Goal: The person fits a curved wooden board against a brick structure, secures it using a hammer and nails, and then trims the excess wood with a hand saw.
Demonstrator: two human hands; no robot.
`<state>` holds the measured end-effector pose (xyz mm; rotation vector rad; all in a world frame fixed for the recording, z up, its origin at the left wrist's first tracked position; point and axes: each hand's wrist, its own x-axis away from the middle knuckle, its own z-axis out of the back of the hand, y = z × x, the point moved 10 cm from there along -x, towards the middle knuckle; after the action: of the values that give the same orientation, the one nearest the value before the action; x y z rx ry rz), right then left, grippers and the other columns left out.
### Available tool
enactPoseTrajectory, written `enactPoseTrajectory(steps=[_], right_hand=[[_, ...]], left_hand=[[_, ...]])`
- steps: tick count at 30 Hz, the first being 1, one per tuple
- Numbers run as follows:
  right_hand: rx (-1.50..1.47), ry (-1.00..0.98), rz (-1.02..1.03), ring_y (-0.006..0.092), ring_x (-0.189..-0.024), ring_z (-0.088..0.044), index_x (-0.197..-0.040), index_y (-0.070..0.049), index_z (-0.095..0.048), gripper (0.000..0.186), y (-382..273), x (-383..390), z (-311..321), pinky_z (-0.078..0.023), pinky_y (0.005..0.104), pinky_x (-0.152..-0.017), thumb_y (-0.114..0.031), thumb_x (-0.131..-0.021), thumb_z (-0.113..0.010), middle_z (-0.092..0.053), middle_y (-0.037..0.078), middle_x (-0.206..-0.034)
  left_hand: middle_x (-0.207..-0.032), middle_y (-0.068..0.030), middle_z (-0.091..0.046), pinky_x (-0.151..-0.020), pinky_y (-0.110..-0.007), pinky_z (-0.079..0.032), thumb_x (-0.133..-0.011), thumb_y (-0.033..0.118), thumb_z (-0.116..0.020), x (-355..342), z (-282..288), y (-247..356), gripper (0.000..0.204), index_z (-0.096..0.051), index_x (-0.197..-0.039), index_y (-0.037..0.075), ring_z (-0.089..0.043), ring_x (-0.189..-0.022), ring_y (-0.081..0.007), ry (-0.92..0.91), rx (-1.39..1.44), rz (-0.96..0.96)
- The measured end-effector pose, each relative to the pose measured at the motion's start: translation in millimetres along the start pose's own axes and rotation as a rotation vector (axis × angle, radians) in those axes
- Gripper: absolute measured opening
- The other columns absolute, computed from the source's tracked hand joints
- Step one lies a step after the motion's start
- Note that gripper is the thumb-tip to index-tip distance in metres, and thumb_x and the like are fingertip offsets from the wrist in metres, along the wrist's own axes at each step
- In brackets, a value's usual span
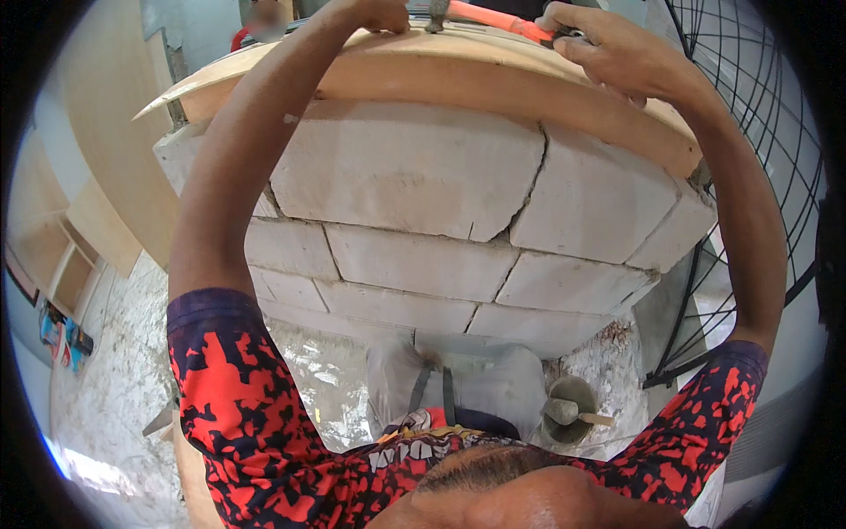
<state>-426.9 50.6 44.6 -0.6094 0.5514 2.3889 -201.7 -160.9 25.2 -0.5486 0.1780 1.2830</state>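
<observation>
A curved plywood board (493, 79) lies along the top of a white block wall (397, 176), with cracked joints below it. My right hand (599, 53) is closed on the dark grip of a hammer (493, 19) with an orange handle. Its metal head rests low over the board's top, just right of my left hand (379, 18). The fingers of my left hand are curled down at the board's far edge; whatever they hold is too small or hidden to make out.
A bucket (568, 388) with a trowel (562, 412) stands beside my right knee. A black metal grille (749, 106) runs along the right. Plywood panels (115, 150) and small blue items (70, 339) are at the left. Another person (262, 19) is beyond the wall.
</observation>
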Motion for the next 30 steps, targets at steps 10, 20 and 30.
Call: enactPoseTrajectory(steps=[10,20,30], right_hand=[[-0.141,-0.155,-0.353,0.0168,-0.061,-0.06,-0.115,0.0,-0.06,0.033,150,8,-43,-0.05,0.0319,-0.056,-0.021,-0.091,-0.051,-0.064,0.009,-0.079],[0.28,-0.234,-0.183,0.0318,-0.096,-0.064,-0.114,-0.002,-0.063,0.043,205,57,-46,-0.05,0.0436,-0.08,-0.035,-0.087,-0.056,-0.066,0.017,-0.109],[0.073,-0.238,-0.873,0.016,-0.066,-0.062,-0.088,-0.003,-0.07,0.024,336,189,-5,-0.048,0.032,-0.058,-0.023,-0.079,-0.06,-0.069,0.009,-0.08]], left_hand=[[-0.11,-0.0168,-0.066,-0.089,-0.038,-0.048,-0.089,0.03,-0.057,44,12,44,0.037,-0.063,-0.119,0.01,-0.062,-0.1,-0.0254,-0.128,0.284,-0.133],[-0.078,-0.0012,-0.06,-0.068,-0.029,-0.043,-0.096,0.036,-0.049,54,12,66,0.038,-0.065,-0.097,0.002,-0.052,-0.073,-0.0098,-0.061,0.449,-0.137],[-0.1,-0.0068,-0.065,-0.085,-0.03,-0.045,-0.096,0.045,-0.047,29,2,44,0.049,-0.062,-0.119,0.003,-0.058,-0.091,-0.0137,-0.144,0.436,-0.169]])
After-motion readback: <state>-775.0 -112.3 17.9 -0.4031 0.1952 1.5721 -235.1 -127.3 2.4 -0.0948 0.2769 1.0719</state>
